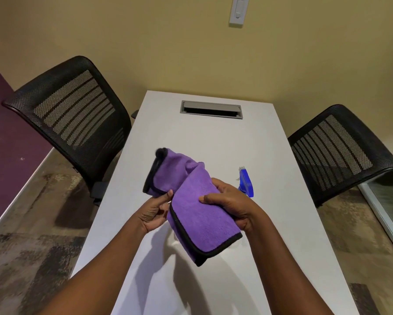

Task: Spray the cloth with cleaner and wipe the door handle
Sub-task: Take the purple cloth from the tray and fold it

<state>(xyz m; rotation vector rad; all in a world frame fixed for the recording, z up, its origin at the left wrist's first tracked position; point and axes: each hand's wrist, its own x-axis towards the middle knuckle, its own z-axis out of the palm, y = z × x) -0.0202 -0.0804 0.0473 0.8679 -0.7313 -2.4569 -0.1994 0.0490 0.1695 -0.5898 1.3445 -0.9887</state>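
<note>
A purple cloth point(197, 208) with black edging hangs folded above the white table point(213, 137), held by both hands. My left hand point(154, 212) pinches its left fold from below. My right hand point(232, 203) grips its right side, thumb on top. Behind my right hand lies a blue spray bottle point(245, 181) on the table, partly hidden by that hand. No door handle is in view.
A black mesh chair point(75, 123) stands at the table's left and another point(336, 151) at its right. A grey cable slot point(211, 109) is set into the table's far end. A white wall switch point(238, 12) sits high on the wall.
</note>
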